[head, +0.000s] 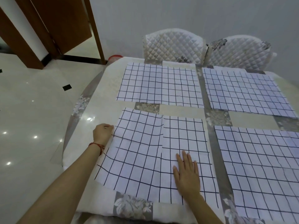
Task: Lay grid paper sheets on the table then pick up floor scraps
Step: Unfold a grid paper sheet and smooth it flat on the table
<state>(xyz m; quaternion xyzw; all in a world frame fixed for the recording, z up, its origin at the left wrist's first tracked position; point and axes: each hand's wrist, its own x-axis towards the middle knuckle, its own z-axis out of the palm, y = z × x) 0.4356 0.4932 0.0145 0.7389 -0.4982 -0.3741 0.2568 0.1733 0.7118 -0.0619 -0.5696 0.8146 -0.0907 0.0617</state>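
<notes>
Several white grid paper sheets lie on the table (pixel 100 101), which wears a cream and grey floral cloth. The near-left sheet (pixel 134 152) overlaps a second sheet (pixel 186 136) along its right edge. My left hand (pixel 103 133) pinches the left edge of the near-left sheet, fingers closed on the paper. My right hand (pixel 186 172) lies flat, fingers apart, pressing on the overlapping sheet. Further sheets sit at far left (pixel 158 84), far right (pixel 246 92) and near right (pixel 262 168). A small black scrap (pixel 67 87) lies on the glossy white floor.
Two quilted white chairs (pixel 173 44) (pixel 239 50) stand against the table's far edge. A brown door and frame (pixel 64 26) rise at the back left. A red-rimmed container (pixel 114 57) sits on the floor by the table's far corner. Another dark scrap (pixel 0 71) shows at the left edge.
</notes>
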